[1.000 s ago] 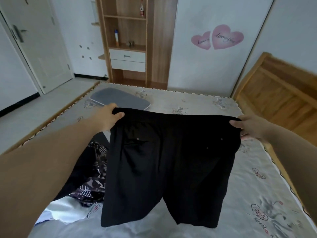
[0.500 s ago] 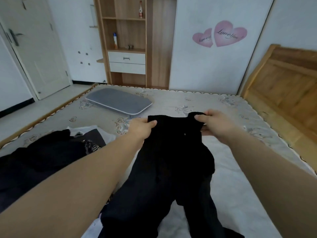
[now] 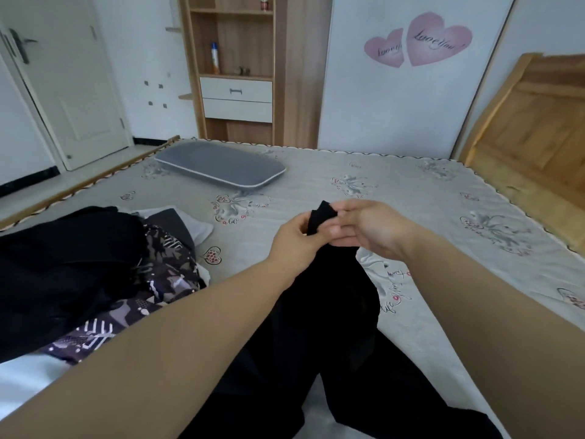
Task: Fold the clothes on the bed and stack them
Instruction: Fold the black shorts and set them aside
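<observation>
Between the fingers of the left hand (image 3: 296, 236) and right hand (image 3: 364, 224), black fabric shorts (image 3: 329, 296) were pinched together above the bed (image 3: 427, 198).

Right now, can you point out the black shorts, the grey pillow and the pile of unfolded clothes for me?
Black shorts (image 3: 335, 299): head view, on the hanging cloth below both hands.
Grey pillow (image 3: 221, 164): head view, on the middle of its top face.
Clothes pile (image 3: 82, 264): head view, on the dark garment at the left.
</observation>
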